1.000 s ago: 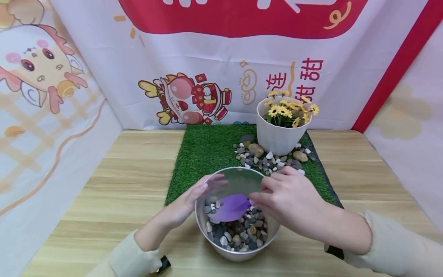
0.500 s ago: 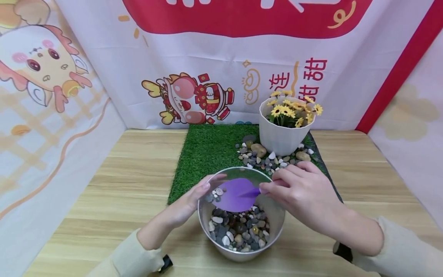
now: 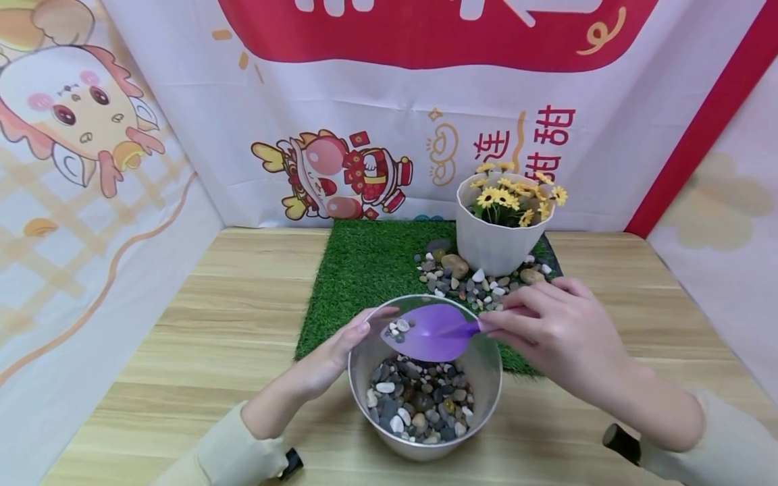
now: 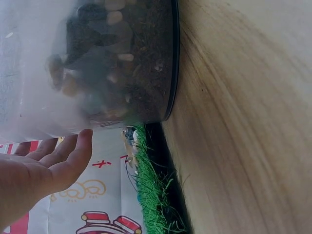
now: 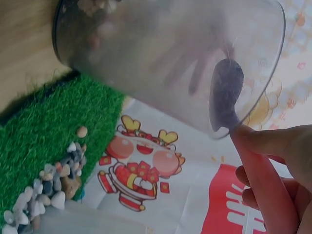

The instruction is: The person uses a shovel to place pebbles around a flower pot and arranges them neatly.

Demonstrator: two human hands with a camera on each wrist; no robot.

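My right hand (image 3: 565, 337) grips the handle of a purple trowel (image 3: 440, 334) above the mouth of a clear container (image 3: 487, 378). A few small pebbles (image 3: 399, 329) lie near the blade's tip. In the right wrist view, the trowel handle (image 5: 265, 187) looks pink and the blade shows blurred through the wall. My left hand (image 3: 328, 361) rests against the container's left side with fingers fairly straight; in the left wrist view, that hand (image 4: 53, 165) touches the wall. Stones (image 3: 419, 405) cover the container's bottom, over dark soil-like material (image 4: 148, 63).
Behind the container lies a green turf mat (image 3: 358, 277). On its right stands a white pot (image 3: 498, 243) of yellow flowers (image 3: 504, 196), with loose pebbles (image 3: 452, 280) around its base. Wooden tabletop (image 3: 231, 304) shows on both sides; printed cloth (image 3: 365, 88) hangs behind.
The trowel has risen from near the stones to rim height and shifted right with my right hand, carrying a few pebbles. My left hand stays against the container.
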